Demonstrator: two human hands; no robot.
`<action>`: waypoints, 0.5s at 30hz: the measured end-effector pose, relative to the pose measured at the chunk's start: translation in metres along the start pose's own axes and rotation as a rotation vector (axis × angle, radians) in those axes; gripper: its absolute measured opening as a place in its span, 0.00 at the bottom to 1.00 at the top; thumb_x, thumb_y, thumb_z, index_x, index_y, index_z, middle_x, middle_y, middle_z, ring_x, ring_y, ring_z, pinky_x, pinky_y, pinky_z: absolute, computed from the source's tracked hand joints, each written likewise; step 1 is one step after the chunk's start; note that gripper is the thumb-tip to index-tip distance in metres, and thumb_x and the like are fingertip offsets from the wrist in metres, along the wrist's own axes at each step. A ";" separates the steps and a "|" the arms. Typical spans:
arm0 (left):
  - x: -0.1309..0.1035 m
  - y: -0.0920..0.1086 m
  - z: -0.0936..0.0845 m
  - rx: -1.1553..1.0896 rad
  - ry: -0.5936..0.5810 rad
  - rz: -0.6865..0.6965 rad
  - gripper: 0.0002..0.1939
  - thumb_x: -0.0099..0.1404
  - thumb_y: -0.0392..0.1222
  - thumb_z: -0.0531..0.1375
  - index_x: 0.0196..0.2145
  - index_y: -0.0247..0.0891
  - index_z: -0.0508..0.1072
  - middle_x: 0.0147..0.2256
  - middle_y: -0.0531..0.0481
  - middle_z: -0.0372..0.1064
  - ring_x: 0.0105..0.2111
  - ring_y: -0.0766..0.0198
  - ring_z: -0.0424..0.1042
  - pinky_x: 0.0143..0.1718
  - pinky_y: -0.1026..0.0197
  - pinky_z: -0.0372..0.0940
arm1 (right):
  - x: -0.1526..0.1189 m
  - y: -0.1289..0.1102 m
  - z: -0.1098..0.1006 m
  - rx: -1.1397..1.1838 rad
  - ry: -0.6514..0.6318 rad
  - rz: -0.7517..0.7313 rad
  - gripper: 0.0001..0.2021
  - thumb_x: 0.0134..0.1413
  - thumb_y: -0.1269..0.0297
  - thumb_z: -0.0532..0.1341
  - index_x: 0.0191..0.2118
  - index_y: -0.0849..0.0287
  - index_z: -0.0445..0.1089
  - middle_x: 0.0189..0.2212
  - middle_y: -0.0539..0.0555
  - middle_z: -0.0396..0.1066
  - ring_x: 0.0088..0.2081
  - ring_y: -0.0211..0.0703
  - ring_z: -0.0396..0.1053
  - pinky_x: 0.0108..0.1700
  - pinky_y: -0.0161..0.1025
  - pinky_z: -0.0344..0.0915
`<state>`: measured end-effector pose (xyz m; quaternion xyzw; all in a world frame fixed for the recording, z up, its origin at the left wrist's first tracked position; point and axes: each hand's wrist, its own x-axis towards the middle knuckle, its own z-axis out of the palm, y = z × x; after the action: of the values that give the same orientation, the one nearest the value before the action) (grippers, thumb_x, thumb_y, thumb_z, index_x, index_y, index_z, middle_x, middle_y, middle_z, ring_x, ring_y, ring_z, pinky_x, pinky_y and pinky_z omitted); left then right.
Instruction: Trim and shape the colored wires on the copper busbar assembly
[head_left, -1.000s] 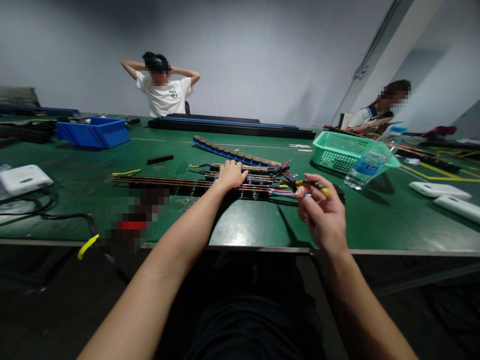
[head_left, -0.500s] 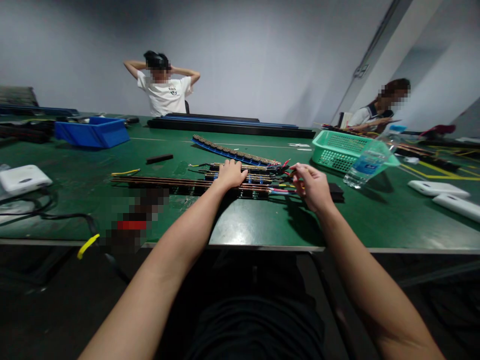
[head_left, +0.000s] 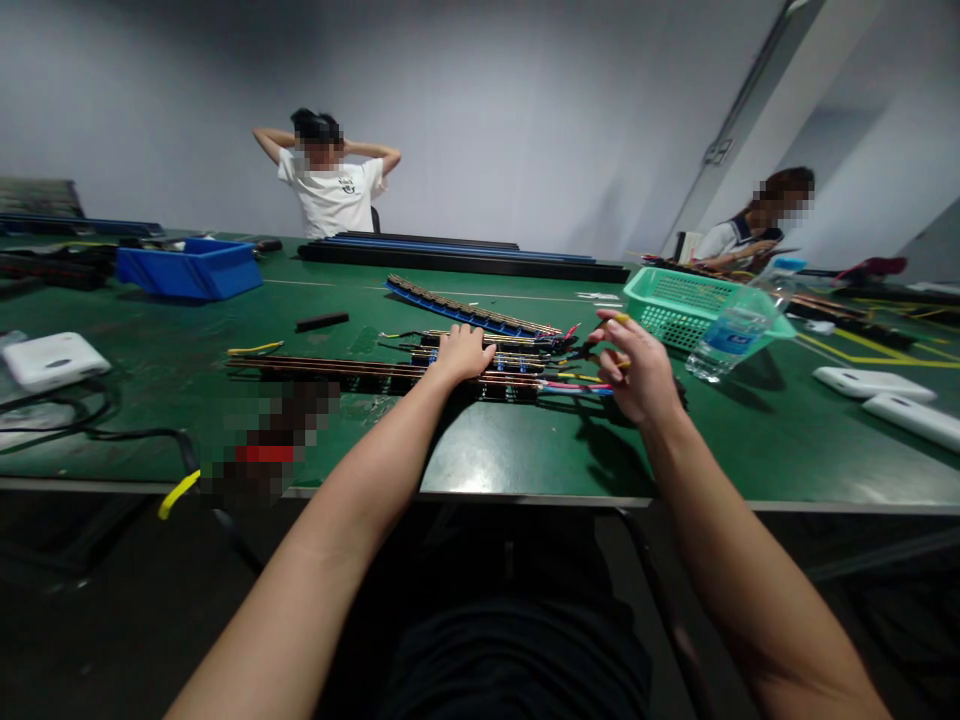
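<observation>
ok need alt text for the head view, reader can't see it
A person's left hand rests on dark strips with copper-coloured lines on a green table, while the right hand holds a yellow-handled tool near the wires at their right end. Beyond are a blue bin, a green basket and a water bottle, with two people farther back.

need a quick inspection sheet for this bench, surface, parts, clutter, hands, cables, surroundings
Surface: green table, glossy, scuffed in places
Parts: wired strips side by side; blue-edged strip angled behind them
Clutter: blue bin at left; clear bottle in front of green basket
Hands: left hand lying on the wired strips; right hand holding a yellow-handled tool, its tip unclear
Cables: black cable at left; coloured wires at the strips' right end
Surroundings: person in white shirt, arms raised; second person farther right
</observation>
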<state>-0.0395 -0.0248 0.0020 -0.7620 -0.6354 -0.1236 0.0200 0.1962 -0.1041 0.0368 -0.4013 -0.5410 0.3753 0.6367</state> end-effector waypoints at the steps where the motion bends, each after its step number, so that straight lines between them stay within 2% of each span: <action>1: 0.000 0.000 0.000 -0.001 0.000 0.000 0.25 0.76 0.55 0.50 0.59 0.37 0.71 0.62 0.36 0.65 0.62 0.44 0.62 0.61 0.45 0.60 | 0.006 -0.006 -0.002 0.061 0.005 -0.006 0.20 0.48 0.51 0.69 0.46 0.53 0.74 0.32 0.48 0.72 0.16 0.26 0.47 0.16 0.32 0.44; 4: -0.001 0.000 -0.001 0.007 -0.001 0.008 0.25 0.76 0.55 0.49 0.59 0.36 0.71 0.61 0.35 0.66 0.62 0.44 0.62 0.61 0.46 0.60 | 0.029 -0.017 -0.006 0.115 0.034 -0.081 0.18 0.48 0.56 0.70 0.46 0.53 0.73 0.31 0.47 0.70 0.15 0.25 0.48 0.16 0.32 0.43; 6: -0.002 0.000 -0.001 0.009 0.001 0.017 0.26 0.76 0.55 0.49 0.59 0.35 0.72 0.61 0.35 0.66 0.62 0.43 0.62 0.61 0.46 0.60 | 0.047 -0.014 -0.007 0.091 0.051 -0.092 0.17 0.49 0.56 0.70 0.44 0.53 0.72 0.30 0.47 0.70 0.15 0.25 0.48 0.15 0.32 0.42; 10: -0.001 0.000 -0.001 -0.003 -0.005 0.013 0.25 0.76 0.55 0.50 0.58 0.36 0.72 0.61 0.35 0.66 0.62 0.43 0.62 0.60 0.45 0.61 | 0.073 0.011 -0.007 0.067 0.104 -0.049 0.19 0.47 0.51 0.70 0.42 0.54 0.70 0.29 0.46 0.69 0.15 0.26 0.45 0.15 0.32 0.41; 15: 0.000 0.000 -0.002 -0.003 -0.005 0.008 0.25 0.76 0.54 0.50 0.59 0.37 0.71 0.61 0.36 0.66 0.63 0.44 0.61 0.61 0.45 0.60 | 0.075 0.039 -0.006 0.044 0.096 -0.035 0.24 0.44 0.49 0.72 0.44 0.54 0.70 0.30 0.46 0.70 0.15 0.25 0.45 0.16 0.32 0.41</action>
<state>-0.0395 -0.0255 0.0040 -0.7649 -0.6322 -0.1227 0.0177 0.2103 -0.0210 0.0297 -0.3953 -0.5085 0.3562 0.6770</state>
